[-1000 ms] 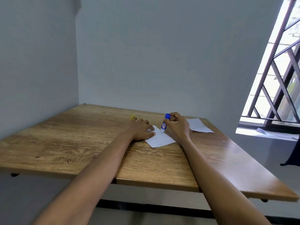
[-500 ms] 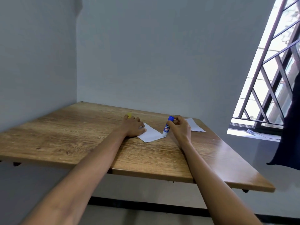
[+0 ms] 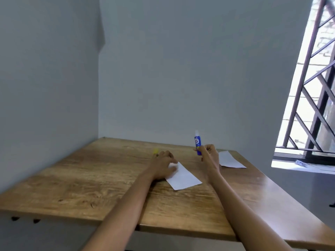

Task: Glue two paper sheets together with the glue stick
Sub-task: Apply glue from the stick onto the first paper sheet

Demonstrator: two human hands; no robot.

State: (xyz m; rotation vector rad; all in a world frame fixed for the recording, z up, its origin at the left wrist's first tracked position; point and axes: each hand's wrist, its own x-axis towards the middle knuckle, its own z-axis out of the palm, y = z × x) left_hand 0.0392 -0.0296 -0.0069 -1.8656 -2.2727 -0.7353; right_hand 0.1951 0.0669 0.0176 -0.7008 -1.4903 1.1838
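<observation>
A white paper sheet point(image 3: 184, 177) lies on the wooden table point(image 3: 101, 178), and my left hand point(image 3: 163, 165) rests flat on its far left end. My right hand point(image 3: 209, 155) grips a blue glue stick point(image 3: 197, 144) by its lower end and holds it upright in the air, white tip up, to the right of the sheet. A second white sheet point(image 3: 229, 160) lies flat behind and to the right of that hand. A small yellow cap point(image 3: 155, 151) sits on the table just beyond my left hand's fingers.
Grey walls close the table in at the left and back. A barred window point(image 3: 315, 98) with a white sill stands to the right, beyond the table's right edge.
My right hand has lifted the glue stick off the near sheet and turned it tip up. My left hand has stayed on the sheet. The camera view has shifted.
</observation>
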